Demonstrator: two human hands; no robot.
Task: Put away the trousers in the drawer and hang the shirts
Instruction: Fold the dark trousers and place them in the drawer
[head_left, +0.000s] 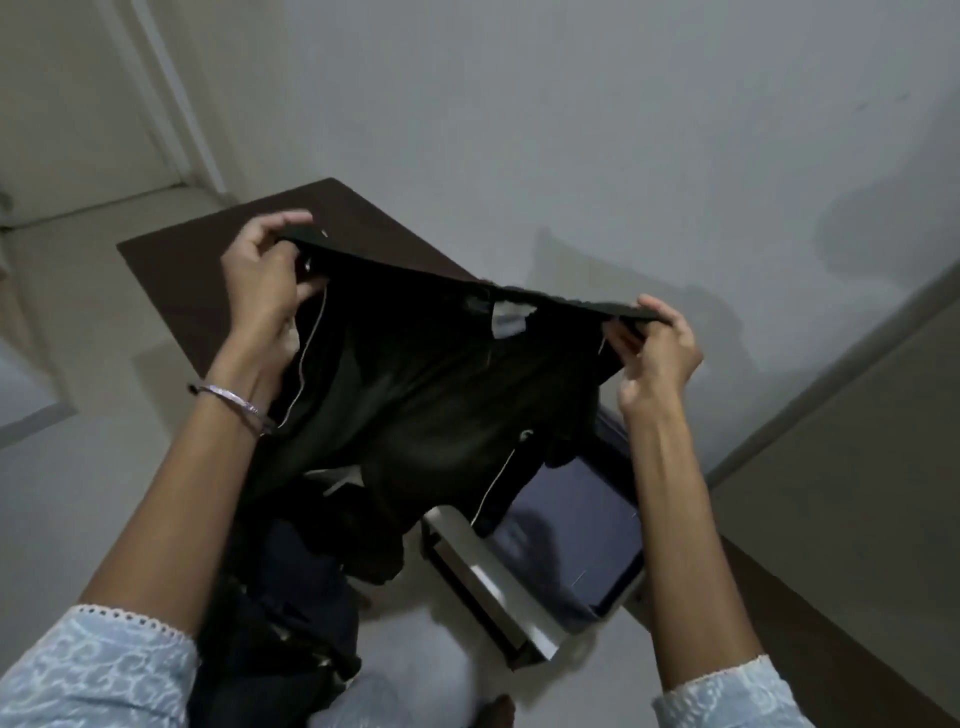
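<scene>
Brown surface (176, 270) against a grey wall, behind the raised garment. Black trousers (415, 395) are held in the air by the waistband, stretched between both hands, above the open, blue-lined drawer (582, 530). Left hand (260, 280): fingers curl round one waistband end. Right hand (657, 353): fingers pinch the other end. Bangle (234, 400) on left wrist. White label (506, 322) inside the waistband.

I am wearing a left sleeve (98, 670) and a right sleeve (727, 696) in pale blue, patterned with white swirls and edged in eyelet lace. Thin silver bangles (234, 402) are circling my left wrist.
</scene>
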